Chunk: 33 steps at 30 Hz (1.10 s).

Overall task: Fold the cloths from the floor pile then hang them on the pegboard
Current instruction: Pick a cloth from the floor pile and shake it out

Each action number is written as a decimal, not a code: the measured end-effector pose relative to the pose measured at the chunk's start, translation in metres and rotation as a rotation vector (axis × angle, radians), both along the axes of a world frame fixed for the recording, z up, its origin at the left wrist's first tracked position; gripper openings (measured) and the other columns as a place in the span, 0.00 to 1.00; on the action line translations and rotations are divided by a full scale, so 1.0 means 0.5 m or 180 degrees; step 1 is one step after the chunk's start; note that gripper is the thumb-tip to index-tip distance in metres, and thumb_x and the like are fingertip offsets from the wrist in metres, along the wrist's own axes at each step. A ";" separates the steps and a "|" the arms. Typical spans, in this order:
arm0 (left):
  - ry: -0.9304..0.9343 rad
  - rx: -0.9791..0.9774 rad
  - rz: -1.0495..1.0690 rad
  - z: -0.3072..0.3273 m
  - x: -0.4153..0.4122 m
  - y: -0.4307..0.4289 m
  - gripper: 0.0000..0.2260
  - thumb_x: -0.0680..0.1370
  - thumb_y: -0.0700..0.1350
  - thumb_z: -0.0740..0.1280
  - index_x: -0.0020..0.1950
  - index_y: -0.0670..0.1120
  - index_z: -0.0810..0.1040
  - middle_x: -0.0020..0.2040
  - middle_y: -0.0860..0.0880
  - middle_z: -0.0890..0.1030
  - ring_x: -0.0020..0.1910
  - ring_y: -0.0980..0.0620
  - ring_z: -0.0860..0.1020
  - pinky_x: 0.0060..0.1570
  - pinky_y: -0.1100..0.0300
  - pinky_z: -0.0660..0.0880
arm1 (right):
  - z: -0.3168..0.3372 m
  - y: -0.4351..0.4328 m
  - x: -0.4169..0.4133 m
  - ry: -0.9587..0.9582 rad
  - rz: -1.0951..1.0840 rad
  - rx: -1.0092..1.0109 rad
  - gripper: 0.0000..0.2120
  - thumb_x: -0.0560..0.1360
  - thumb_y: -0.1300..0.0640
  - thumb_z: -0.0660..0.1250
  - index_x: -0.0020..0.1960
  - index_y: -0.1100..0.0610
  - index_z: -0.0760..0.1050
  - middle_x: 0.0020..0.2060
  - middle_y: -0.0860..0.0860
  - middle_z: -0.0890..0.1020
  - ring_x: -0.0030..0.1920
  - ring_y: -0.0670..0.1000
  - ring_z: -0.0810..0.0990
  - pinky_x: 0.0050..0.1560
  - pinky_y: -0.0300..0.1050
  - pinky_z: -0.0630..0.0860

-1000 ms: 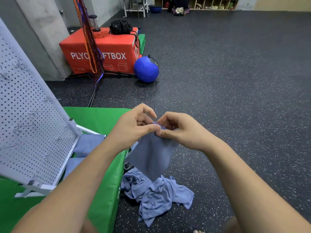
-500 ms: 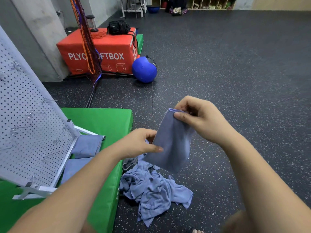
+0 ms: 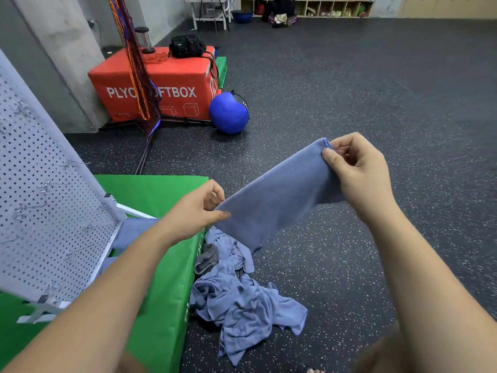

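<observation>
The blue cloth [image 3: 277,200] is held in the air between both hands, above the floor [image 3: 363,98] and clear of it. The right hand [image 3: 360,170] pinches the upper right end of the cloth, with thumb and fingers [image 3: 330,155] curled around the edge. The left hand [image 3: 196,211] pinches the lower left end, with the thumb on the near face and the other fingers behind the fabric. The cloth spans the gap as a narrow band that slopes up from left to right; its lower edge sags to a point below the middle. The floor pile [image 3: 242,300] of crumpled blue cloths lies directly beneath, touching the side of the green mat [image 3: 161,278]; one darker grey piece [image 3: 207,259] sits at the pile's upper left. The pegboard [image 3: 45,211] stands tilted on the mat to the left, with metal hooks spread over its face. Blue cloths [image 3: 134,230] lie flat on the mat at the base of the pegboard, partly hidden by the left forearm. Further back, an orange box [image 3: 172,84] rests on the floor with a black bag [image 3: 187,45] on top and a blue ball [image 3: 228,113] touching its right corner.
</observation>
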State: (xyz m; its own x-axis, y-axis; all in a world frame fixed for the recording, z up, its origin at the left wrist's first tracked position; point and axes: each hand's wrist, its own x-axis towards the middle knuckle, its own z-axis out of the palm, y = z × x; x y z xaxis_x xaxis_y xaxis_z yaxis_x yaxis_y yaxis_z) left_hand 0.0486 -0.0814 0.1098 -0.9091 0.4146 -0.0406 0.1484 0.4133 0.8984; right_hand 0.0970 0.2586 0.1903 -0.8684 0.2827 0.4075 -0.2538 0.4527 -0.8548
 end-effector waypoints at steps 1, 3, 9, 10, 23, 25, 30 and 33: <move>0.0092 0.0012 -0.0034 0.006 0.002 -0.001 0.13 0.79 0.38 0.76 0.53 0.50 0.75 0.45 0.48 0.79 0.40 0.53 0.75 0.44 0.54 0.71 | -0.001 0.001 -0.002 0.0010 -0.0071 -0.0035 0.02 0.81 0.55 0.73 0.50 0.52 0.80 0.41 0.44 0.82 0.41 0.42 0.77 0.45 0.38 0.73; 0.0257 0.0034 -0.0072 0.018 0.007 0.000 0.12 0.80 0.38 0.75 0.54 0.50 0.74 0.48 0.45 0.77 0.40 0.52 0.74 0.42 0.57 0.69 | -0.002 0.004 -0.005 0.0024 -0.0201 -0.0125 0.03 0.81 0.55 0.72 0.50 0.52 0.79 0.40 0.42 0.80 0.40 0.41 0.76 0.44 0.36 0.72; -0.0098 -0.0182 -0.0396 0.025 0.020 0.001 0.11 0.75 0.37 0.80 0.48 0.48 0.81 0.47 0.39 0.84 0.42 0.51 0.79 0.48 0.53 0.75 | -0.012 0.011 -0.012 -0.0105 -0.0439 -0.0134 0.03 0.80 0.53 0.72 0.49 0.50 0.78 0.38 0.41 0.80 0.40 0.42 0.77 0.44 0.41 0.73; -0.0144 -0.0240 -0.0355 0.025 0.021 0.001 0.10 0.74 0.37 0.81 0.47 0.46 0.82 0.46 0.38 0.85 0.42 0.52 0.80 0.49 0.52 0.76 | -0.013 0.012 -0.013 -0.0116 -0.0477 -0.0113 0.03 0.81 0.53 0.72 0.49 0.50 0.78 0.39 0.41 0.80 0.40 0.42 0.77 0.45 0.41 0.73; -0.0649 0.2159 0.1100 0.048 0.003 0.012 0.14 0.85 0.37 0.66 0.66 0.52 0.69 0.52 0.46 0.82 0.45 0.52 0.80 0.45 0.51 0.80 | -0.019 -0.010 -0.006 -0.0355 -0.0832 0.0304 0.04 0.85 0.51 0.65 0.54 0.50 0.72 0.40 0.47 0.80 0.37 0.40 0.76 0.36 0.32 0.68; -0.0193 0.1806 0.1438 0.035 0.005 0.021 0.16 0.86 0.40 0.66 0.69 0.56 0.68 0.53 0.43 0.80 0.47 0.49 0.79 0.42 0.49 0.79 | -0.022 -0.023 -0.005 -0.0418 -0.0803 0.0398 0.04 0.85 0.50 0.63 0.55 0.50 0.71 0.38 0.49 0.80 0.39 0.48 0.78 0.38 0.40 0.70; 0.0763 0.0710 0.1806 0.024 0.015 0.037 0.18 0.84 0.47 0.68 0.68 0.63 0.66 0.55 0.41 0.78 0.48 0.45 0.80 0.55 0.43 0.77 | -0.032 -0.059 0.003 -0.0486 -0.0750 0.0509 0.04 0.86 0.49 0.62 0.57 0.49 0.70 0.37 0.50 0.80 0.40 0.56 0.80 0.42 0.51 0.73; 0.0864 0.0645 0.1800 0.029 0.030 0.060 0.20 0.83 0.46 0.70 0.70 0.60 0.66 0.53 0.49 0.80 0.43 0.58 0.80 0.49 0.51 0.75 | -0.039 -0.089 0.009 -0.0433 -0.0693 0.0503 0.05 0.85 0.48 0.63 0.56 0.48 0.70 0.35 0.49 0.78 0.38 0.55 0.79 0.41 0.51 0.73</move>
